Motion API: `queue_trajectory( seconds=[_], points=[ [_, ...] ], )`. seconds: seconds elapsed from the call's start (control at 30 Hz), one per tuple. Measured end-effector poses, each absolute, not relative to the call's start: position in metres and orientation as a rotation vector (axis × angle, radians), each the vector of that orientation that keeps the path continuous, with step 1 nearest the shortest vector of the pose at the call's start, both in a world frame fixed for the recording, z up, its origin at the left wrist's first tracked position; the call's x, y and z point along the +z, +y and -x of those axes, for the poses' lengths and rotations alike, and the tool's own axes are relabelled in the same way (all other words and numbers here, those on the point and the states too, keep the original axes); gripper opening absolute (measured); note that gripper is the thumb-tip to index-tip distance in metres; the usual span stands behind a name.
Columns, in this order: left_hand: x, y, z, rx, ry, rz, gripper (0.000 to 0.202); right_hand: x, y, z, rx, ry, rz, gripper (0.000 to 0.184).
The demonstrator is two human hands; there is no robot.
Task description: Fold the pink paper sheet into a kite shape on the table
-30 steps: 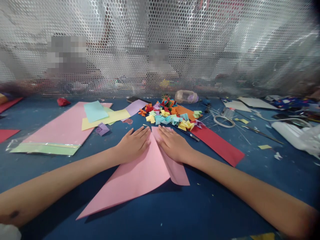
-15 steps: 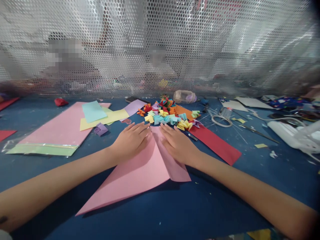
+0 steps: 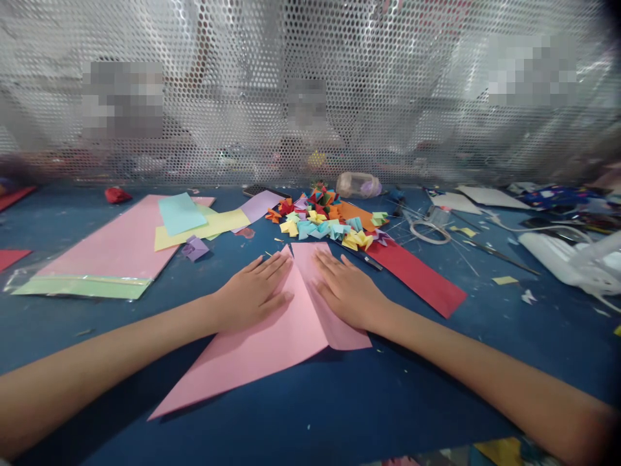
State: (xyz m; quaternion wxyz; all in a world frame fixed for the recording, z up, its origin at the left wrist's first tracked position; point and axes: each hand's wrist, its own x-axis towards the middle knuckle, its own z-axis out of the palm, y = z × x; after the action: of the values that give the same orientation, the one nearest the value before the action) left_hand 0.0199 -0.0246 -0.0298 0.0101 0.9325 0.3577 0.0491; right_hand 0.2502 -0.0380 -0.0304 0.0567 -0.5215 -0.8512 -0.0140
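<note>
A folded pink paper sheet [image 3: 272, 343] lies on the blue table [image 3: 339, 414] in front of me, its point aimed away from me. My left hand [image 3: 250, 291] rests flat on the sheet's left flap, fingers together and stretched forward. On the narrower right flap my right hand [image 3: 347, 291] lies flat the same way. The fold line runs between the two hands. Neither hand grips anything.
A heap of small folded coloured paper pieces [image 3: 325, 220] lies just beyond the sheet. A red strip [image 3: 417, 278], a large pink sheet in a plastic sleeve [image 3: 111, 249], yellow [image 3: 213, 226] and light blue papers, a tape ring [image 3: 429, 233] and thin sticks surround it. A perforated metal screen [image 3: 310, 90] closes the back.
Both hands have slid a little toward me along the pink sheet, uncovering its far tip. The sheet itself stays in place.
</note>
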Motion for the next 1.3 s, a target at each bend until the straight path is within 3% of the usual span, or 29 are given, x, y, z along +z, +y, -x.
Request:
queue_trajectory(
  seconds=[0.77, 1.3],
  points=[
    [-0.014, -0.023, -0.019, 0.113, 1.268, -3.007, 0.063, -0.029, -0.052, -0.249, -0.032, -2.582, 1.570, 0.060],
    [-0.029, -0.029, -0.023, 0.075, 1.187, -2.820, 0.068, -0.033, -0.036, -0.251, -0.031, -2.609, 1.641, 0.062]
  ],
)
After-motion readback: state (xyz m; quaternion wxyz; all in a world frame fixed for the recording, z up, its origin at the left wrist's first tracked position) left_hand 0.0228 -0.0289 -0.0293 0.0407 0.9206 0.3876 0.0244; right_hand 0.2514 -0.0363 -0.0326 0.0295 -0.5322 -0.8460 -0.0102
